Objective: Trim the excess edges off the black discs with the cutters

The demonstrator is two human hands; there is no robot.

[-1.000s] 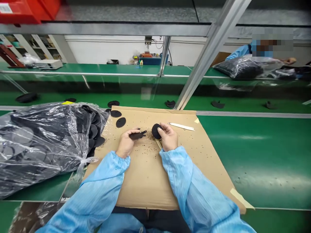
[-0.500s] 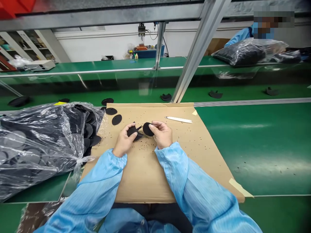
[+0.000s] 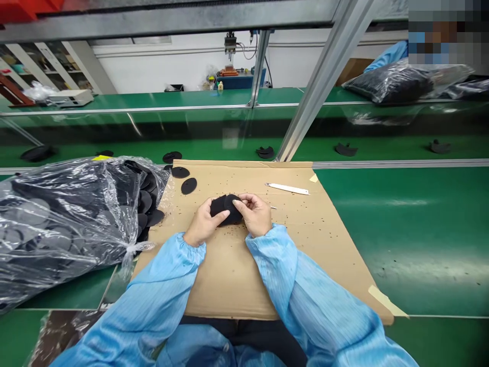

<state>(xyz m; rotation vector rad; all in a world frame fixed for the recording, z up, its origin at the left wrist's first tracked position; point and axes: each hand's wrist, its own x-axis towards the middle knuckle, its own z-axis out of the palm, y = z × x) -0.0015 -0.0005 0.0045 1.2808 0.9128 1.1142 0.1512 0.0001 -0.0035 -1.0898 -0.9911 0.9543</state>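
My left hand (image 3: 203, 222) is closed on a dark flat part (image 3: 218, 206), thumb on the near side and fingers behind. My right hand (image 3: 257, 214) pinches a round black disc (image 3: 231, 202) between thumb and fingers. Disc and part overlap just above the cardboard sheet (image 3: 214, 285); whether they are joined I cannot tell. A thin light-coloured tip (image 3: 273, 207) pokes out beside the right hand, the rest of it hidden. Two loose black discs, one of them this nearer disc (image 3: 188, 186), lie on the sheet's far left corner.
A clear plastic bag (image 3: 76, 224) full of black discs bulges at the left, some spilling from its opening. A white-handled knife (image 3: 287, 188) lies at the back right. Black crumbs dot the cardboard. Beyond, black curved pieces (image 3: 346, 149) lie on a green belt below a slanted metal post (image 3: 324, 81).
My right hand has brought the disc leftward onto the part in my left hand, where a gap showed before. The view has shifted slightly.
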